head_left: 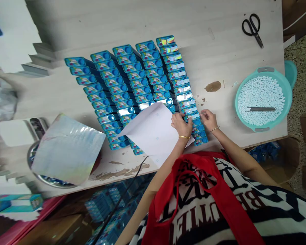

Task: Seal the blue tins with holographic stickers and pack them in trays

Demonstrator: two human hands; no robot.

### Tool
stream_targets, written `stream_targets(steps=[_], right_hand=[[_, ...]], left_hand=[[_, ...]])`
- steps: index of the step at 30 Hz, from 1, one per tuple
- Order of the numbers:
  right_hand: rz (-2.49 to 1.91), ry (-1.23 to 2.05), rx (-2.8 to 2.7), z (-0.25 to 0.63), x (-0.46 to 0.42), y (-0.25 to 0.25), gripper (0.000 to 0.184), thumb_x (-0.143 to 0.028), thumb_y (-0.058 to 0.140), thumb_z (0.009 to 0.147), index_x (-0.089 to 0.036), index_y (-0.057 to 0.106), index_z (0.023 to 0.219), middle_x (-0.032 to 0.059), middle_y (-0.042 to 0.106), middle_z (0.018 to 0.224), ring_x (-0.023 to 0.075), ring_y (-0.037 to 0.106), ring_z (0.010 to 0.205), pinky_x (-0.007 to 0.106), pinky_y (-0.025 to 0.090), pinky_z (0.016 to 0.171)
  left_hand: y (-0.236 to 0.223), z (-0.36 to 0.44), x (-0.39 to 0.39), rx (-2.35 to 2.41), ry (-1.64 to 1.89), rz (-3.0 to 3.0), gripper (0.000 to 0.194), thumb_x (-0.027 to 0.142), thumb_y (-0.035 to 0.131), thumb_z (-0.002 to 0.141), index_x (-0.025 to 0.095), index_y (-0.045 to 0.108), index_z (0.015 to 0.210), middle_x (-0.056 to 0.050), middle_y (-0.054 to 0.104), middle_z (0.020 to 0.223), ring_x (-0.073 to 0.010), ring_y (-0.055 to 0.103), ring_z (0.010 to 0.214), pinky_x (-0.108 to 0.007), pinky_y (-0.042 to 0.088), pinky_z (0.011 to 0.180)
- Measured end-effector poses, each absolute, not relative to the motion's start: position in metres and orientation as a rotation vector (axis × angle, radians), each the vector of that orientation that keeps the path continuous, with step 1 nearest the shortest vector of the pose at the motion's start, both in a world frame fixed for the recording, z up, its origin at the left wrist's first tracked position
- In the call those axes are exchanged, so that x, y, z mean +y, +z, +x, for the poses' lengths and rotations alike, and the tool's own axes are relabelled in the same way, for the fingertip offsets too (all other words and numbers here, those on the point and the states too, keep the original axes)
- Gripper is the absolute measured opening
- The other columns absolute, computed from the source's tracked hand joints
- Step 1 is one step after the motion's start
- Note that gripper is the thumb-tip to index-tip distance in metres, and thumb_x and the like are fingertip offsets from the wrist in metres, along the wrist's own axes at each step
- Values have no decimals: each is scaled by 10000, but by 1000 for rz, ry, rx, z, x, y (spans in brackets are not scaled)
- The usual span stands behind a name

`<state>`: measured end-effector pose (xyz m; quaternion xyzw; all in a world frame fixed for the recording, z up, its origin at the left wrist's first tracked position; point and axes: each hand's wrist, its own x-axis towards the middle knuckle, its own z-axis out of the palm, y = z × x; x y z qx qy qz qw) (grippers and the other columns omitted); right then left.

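Note:
Slim blue boxes (140, 83) stand on end in several slanting rows. A white paper sheet (153, 132) with faint small marks lies bowed over the near ends of the middle rows. My left hand (182, 125) is closed at the sheet's right edge, its thumb touching the rightmost row of boxes (183, 90). Along that row, several tops carry shiny clear patches. On the row's other side, my right hand (209, 119) has its fingertips pressed together close against a box. Whatever is between those fingertips is too small to make out.
At right sits a turquoise basin (266, 128) of white pellets with a dark flat strip on top. Black scissors (253, 30) lie beyond it. To the left, a shiny sheet (68, 149) covers a metal bowl (33, 154). A dark cable (135, 177) crosses the table's near edge.

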<state>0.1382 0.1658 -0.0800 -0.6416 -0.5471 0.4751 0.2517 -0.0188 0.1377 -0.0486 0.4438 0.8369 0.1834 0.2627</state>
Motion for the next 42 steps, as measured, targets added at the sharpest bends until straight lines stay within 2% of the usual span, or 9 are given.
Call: stream_targets(steps=[10, 15, 18, 20, 23, 26, 31, 36, 42], right_hand=[[-1732, 1144, -2165, 155, 146, -84, 501, -174, 378, 970, -194, 635, 1400, 117, 676, 1034, 243, 591, 982, 374, 434, 899], [-1778, 814, -2117, 171, 171, -80, 514, -300, 376, 1001, -143, 555, 1457, 169, 658, 1091, 298, 583, 1008, 446, 462, 887], [-1638, 766, -1969, 162, 186, -72, 490, -367, 407, 1002, -174, 579, 1418, 134, 648, 1023, 276, 591, 944, 448, 504, 869], [-1534, 775, -1937, 147, 192, -60, 472, -391, 419, 1007, -196, 588, 1402, 118, 640, 1014, 260, 599, 940, 441, 524, 874], [-1409, 774, -1952, 116, 195, -34, 462, -412, 425, 1022, -216, 582, 1410, 122, 636, 1061, 264, 607, 1009, 454, 529, 924], [-1315, 734, -2059, 77, 191, -8, 471, -421, 427, 1029, -223, 565, 1433, 147, 628, 1177, 291, 584, 1147, 485, 490, 1014], [-1056, 700, -2530, 2, 182, 20, 479, -367, 418, 1031, -205, 531, 1468, 157, 540, 1463, 335, 404, 1422, 548, 277, 1190], [-866, 869, -2805, -49, 181, 24, 364, -309, 370, 1056, -190, 699, 1160, 135, 731, 1089, 288, 574, 1126, 506, 291, 1099], [-1009, 1102, -2698, -51, 195, 20, 325, -315, 437, 1035, -189, 670, 847, 82, 713, 873, 233, 584, 905, 349, 322, 845]], left_hand=[[-32, -23, 144, 2179, 544, 1285, 299, 302, 754, 779, 202, 571, 993, -140, 601, 1127, -344, 555, 1089, -504, 421, 937], [6, -138, 164, 2205, 1012, 1503, 300, 400, 621, 916, 188, 636, 1127, -65, 660, 1012, -227, 626, 982, -424, 432, 1006], [21, -237, 174, 2465, 733, 1377, 363, 388, 470, 988, 189, 665, 1220, -84, 687, 1166, -228, 634, 1108, -379, 463, 1019], [20, -278, 169, 2404, 269, 1312, 375, 435, 600, 910, 201, 716, 1179, -94, 701, 1215, -274, 635, 1151, -397, 471, 1029], [4, -281, 145, 2134, -208, 1400, 550, 496, 766, 769, 240, 699, 1251, -118, 583, 1465, -380, 530, 1330, -509, 418, 1096], [-11, -245, 113, 2095, -205, 1537, 471, 417, 728, 820, 227, 682, 1248, -148, 455, 1579, -413, 425, 1418, -576, 383, 1097], [-6, -214, 87, 2079, 163, 1595, 286, 295, 442, 992, 166, 682, 1079, -144, 725, 1101, -291, 644, 1059, -444, 439, 962], [20, -232, 90, 1870, 418, 1752, 301, 336, 473, 1002, 172, 671, 1158, -98, 756, 1058, -232, 690, 977, -355, 470, 898], [14, -232, 86, 2017, 433, 1958, 332, 293, 449, 1007, 188, 713, 1179, -121, 760, 1146, -288, 677, 1064, -453, 451, 957]])
